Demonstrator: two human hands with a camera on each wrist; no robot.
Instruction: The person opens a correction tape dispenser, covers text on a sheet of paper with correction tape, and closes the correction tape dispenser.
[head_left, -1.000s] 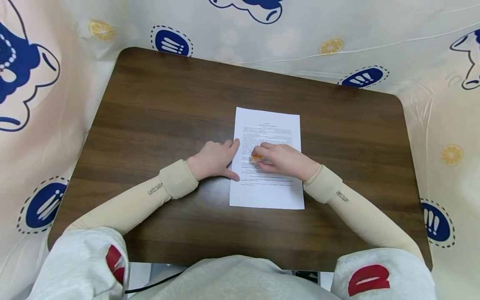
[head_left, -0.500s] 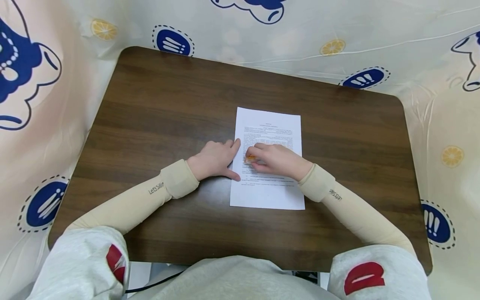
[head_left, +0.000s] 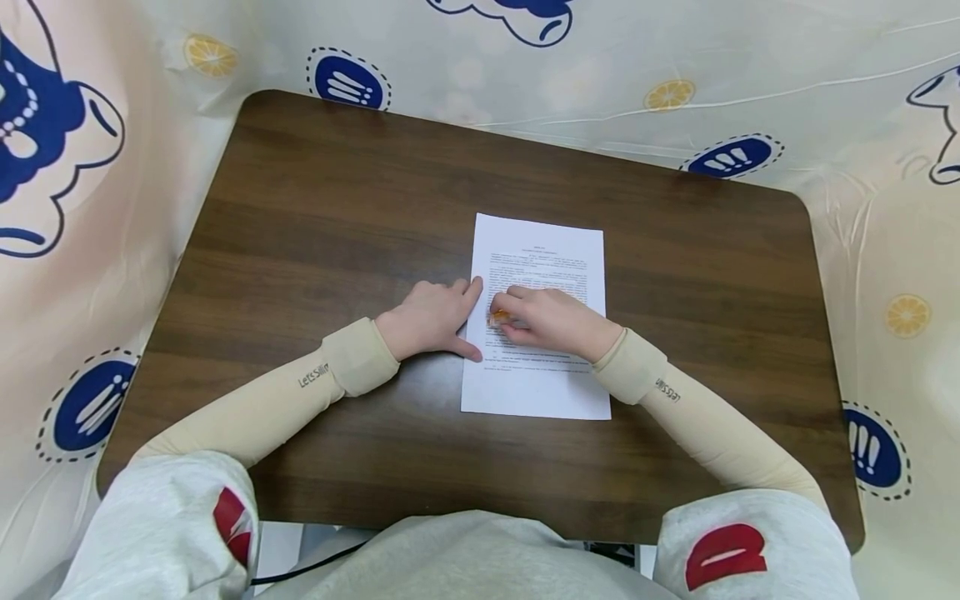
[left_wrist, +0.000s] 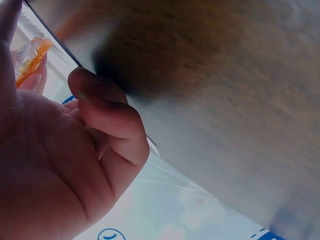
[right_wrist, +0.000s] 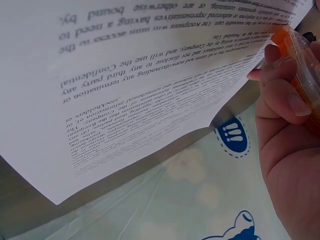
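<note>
With the right hand (head_left: pixel 557 322), pinches an orange-and-clear object (head_left: pixel 499 317) over the text of a printed sheet (head_left: pixel 536 397); with the left hand (head_left: pixel 429 320), spread and gripping nothing, touches the sheet's left edge. Has the sheet on a brown bench (head_left: pixel 337 208) beside a patterned curtain (head_left: pixel 562 92).

Head view: even, diffuse light; pale sheen on tabletop (head_left: pixel 337 208) beside left hand (head_left: pixel 431 321); print on paper (head_left: pixel 536 396) too small to read. Left wrist view: dim; hand shaded, tabletop blurred, dark shadow beside finger (left_wrist: pixel 117 117), greyish glare. Right wrist view: nearer print legible, farthest lines unreadable.
</note>
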